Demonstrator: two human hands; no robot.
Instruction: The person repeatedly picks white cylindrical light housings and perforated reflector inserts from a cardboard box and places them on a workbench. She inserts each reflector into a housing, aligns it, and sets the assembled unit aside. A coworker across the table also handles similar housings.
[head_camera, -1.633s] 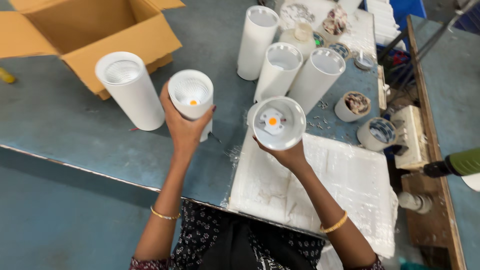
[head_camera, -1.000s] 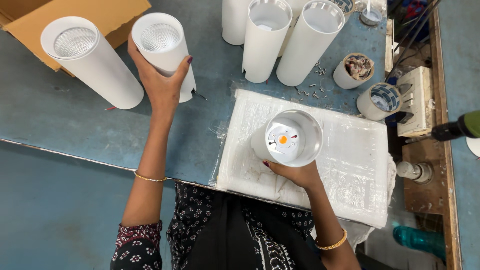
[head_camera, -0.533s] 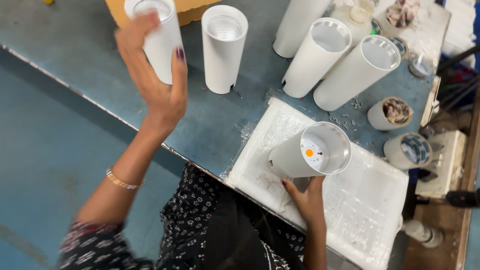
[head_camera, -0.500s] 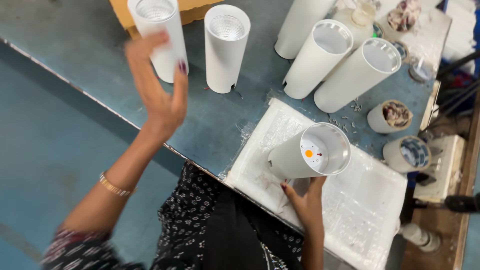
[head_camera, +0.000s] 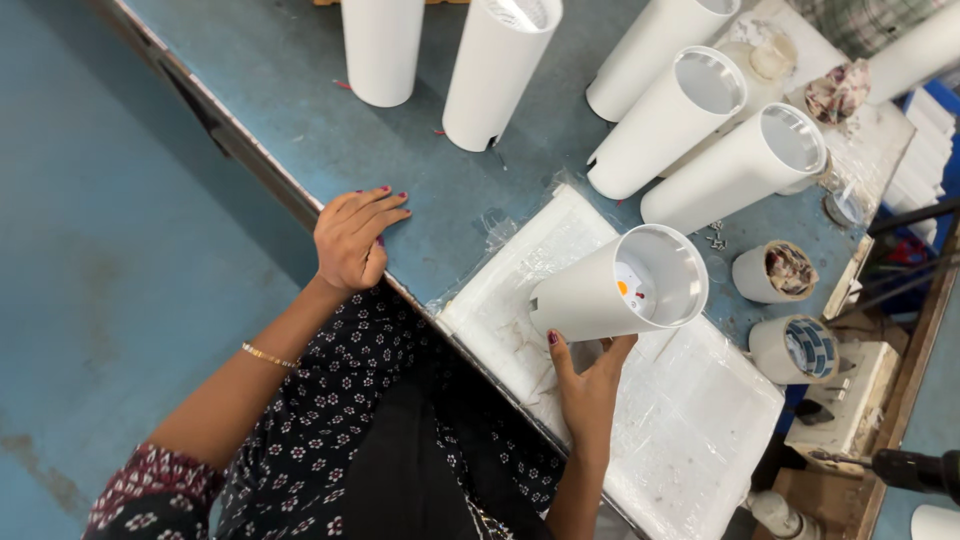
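Blue-grey workbench (head_camera: 300, 110) is filling most of the view, with blue floor lying to its left. White foam sheet under clear plastic (head_camera: 690, 420) is covering the near right part of the bench. Five white cylinder housings (head_camera: 725, 170) are standing or leaning at the far side. Right hand (head_camera: 588, 385) is cupping the white lamp cylinder (head_camera: 615, 290) from below, fingers curled round it, above the foam. Left hand (head_camera: 352, 238) is resting on the bench's near edge, fingers loosely spread, holding nothing.
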